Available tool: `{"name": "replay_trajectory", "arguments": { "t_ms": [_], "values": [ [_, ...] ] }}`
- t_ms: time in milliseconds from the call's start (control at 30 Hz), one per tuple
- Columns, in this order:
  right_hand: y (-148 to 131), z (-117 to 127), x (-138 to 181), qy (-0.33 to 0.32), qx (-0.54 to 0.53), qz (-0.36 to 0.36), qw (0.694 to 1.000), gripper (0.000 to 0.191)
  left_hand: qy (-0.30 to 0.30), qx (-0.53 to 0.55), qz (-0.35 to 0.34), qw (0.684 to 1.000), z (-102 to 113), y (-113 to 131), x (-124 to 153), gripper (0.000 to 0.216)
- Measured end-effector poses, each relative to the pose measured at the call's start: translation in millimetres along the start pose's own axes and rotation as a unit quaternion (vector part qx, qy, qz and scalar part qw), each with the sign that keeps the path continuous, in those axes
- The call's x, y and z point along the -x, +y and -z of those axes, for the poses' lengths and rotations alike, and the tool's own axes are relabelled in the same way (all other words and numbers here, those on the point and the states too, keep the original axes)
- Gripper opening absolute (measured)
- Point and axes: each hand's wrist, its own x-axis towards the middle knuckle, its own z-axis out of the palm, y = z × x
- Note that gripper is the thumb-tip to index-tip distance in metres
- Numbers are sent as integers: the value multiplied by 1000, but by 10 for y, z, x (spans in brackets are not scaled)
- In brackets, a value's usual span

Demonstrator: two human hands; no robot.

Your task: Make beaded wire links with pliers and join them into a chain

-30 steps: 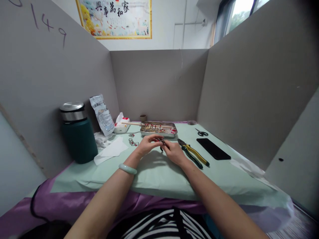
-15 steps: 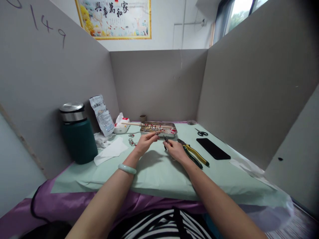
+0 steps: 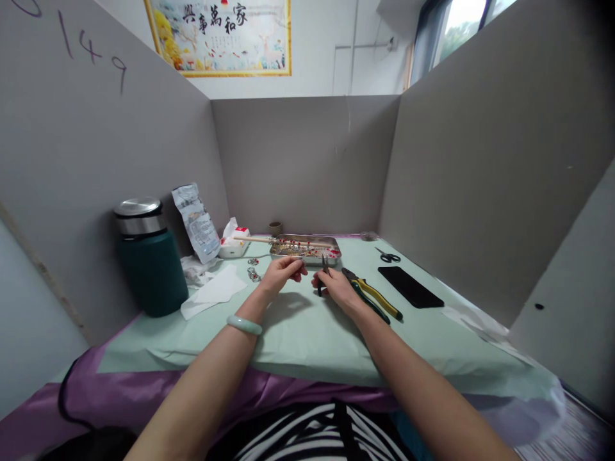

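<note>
Slim-nosed pliers, small, dark, one pair. Location: just right of the frame's centre, nose pointing up the frame, in front of the steel tray. Handling, as judged: light for the hand, stiff, robust; the metal nose probably smooth and somewhat slippery. Best hold: round the handles, below the pivot, leaving the nose free.

Right hand: fingers curled round the pliers' handles, gripping them; forearm slanting up from the lower right of the frame.

Left hand: left of the pliers and apart from them; thumb and forefinger drawn together as in a pinch, other fingers bent. Whether a small piece sits between the fingertips cannot be told. Forearm rising from the lower left, pale green bangle at the wrist.

Adjacent items: red-and-silver beaded piece, left of the left hand, probably light, easily tangled, best lifted by one end; heavier combination pliers, yellow and green handles, beside the right hand.
</note>
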Motion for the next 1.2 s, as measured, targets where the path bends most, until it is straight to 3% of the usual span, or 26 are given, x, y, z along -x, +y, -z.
{"name": "replay_trajectory", "arguments": {
  "t_ms": [100, 167, 367, 500, 733, 867, 1200],
  "values": [
    [-7, -17, 11, -39, -32, -5, 999, 24, -20, -8, 8, 1000, 5, -6, 5, 32],
    [-13, -15, 20, -38, 10, 7, 999, 25, -26, -13, 13, 999, 7, -19, 4, 31],
    [-16, 2, 58, 52, 242, 120, 961, 26, -30, -34, 13, 999, 12, -61, -12, 30],
    [-2, -1, 62, 76, 300, 136, 941, 26, -50, -59, 18, 997, 13, -62, -13, 32],
    [-24, -28, 20, 66, 88, 132, 985, 28, -97, -103, 49, 989, -16, -100, -11, 35],
    [-23, -46, 11, 53, 44, 141, 988, 22, -120, -89, 78, 986, -36, -103, 3, 38],
    [-85, -48, 38, 35, -49, 76, 995, 21, -116, -27, 85, 989, -30, -21, 40, 33]
  ]
}}
